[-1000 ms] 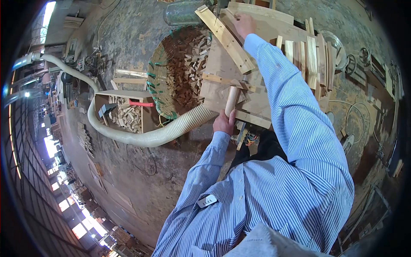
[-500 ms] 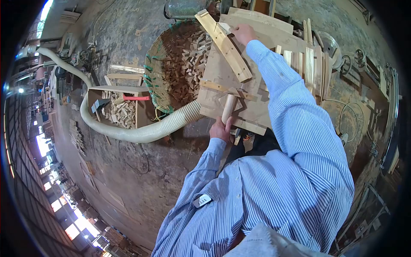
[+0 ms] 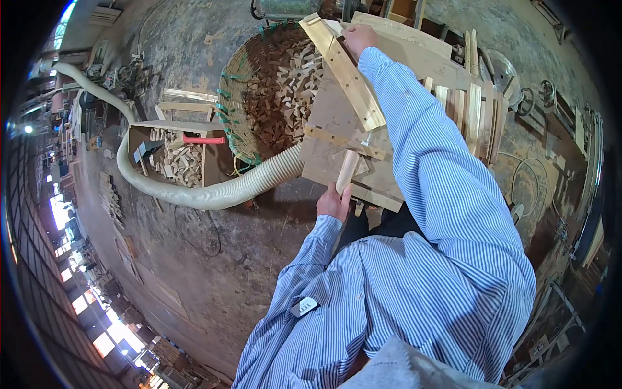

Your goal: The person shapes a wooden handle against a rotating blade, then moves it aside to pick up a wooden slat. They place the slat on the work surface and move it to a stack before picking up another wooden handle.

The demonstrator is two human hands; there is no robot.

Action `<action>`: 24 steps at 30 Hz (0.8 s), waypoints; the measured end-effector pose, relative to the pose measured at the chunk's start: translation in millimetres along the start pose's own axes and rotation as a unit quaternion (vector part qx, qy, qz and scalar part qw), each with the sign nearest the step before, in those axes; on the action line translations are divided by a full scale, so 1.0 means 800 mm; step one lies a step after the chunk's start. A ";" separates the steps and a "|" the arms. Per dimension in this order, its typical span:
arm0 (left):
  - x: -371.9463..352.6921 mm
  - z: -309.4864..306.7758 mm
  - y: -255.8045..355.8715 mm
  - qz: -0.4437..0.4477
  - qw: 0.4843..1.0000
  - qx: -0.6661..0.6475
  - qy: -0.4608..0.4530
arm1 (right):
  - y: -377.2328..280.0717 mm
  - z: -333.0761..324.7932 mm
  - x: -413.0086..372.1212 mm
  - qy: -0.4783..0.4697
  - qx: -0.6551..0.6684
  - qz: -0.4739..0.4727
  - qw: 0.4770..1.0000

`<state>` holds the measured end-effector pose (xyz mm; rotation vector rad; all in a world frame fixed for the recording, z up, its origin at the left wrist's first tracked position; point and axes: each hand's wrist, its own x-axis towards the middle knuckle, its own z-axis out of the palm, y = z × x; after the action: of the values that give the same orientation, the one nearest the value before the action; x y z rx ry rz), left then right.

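My left hand (image 3: 334,202) is closed around the near end of a short wooden piece (image 3: 347,171), which points away from me over the front of the work table (image 3: 334,117). A small light wooden block (image 3: 361,166) lies beside that piece's far end. At the far side of the table, the fingers of my right hand (image 3: 358,39) are closed at a small pale piece (image 3: 334,27), partly hidden and too small to name. Right beside it is the upper end of a long wooden board (image 3: 346,74) set diagonally across the table. A thin wooden strip (image 3: 330,133) lies across the tabletop.
Left of the table stands a woven basket (image 3: 233,123) full of wood offcuts. A wooden box (image 3: 214,165) holds more offcuts and a red-handled tool (image 3: 203,140). A thick ribbed hose (image 3: 272,175) runs to the table. Several wood strips (image 3: 473,117) stand at the right.
The wooden piece in my left hand has tilted, with its far end swung a little to the right. My right hand has shifted slightly left and away from me.
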<state>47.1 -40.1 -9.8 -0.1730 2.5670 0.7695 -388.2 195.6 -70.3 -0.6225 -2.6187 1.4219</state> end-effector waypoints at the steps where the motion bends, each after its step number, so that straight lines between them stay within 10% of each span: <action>1: 0.001 0.000 0.000 0.007 1.000 -0.005 0.004 | -0.004 -0.003 -0.003 0.000 -0.001 0.001 1.000; 24: 0.078 0.008 0.063 0.010 1.000 0.013 0.011 | -0.005 -0.028 0.094 0.034 -0.009 -0.022 0.999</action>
<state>-18.6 6.0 -18.3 -0.1487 2.6018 0.7465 -452.2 240.7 -62.5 -0.5998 -2.5783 1.3413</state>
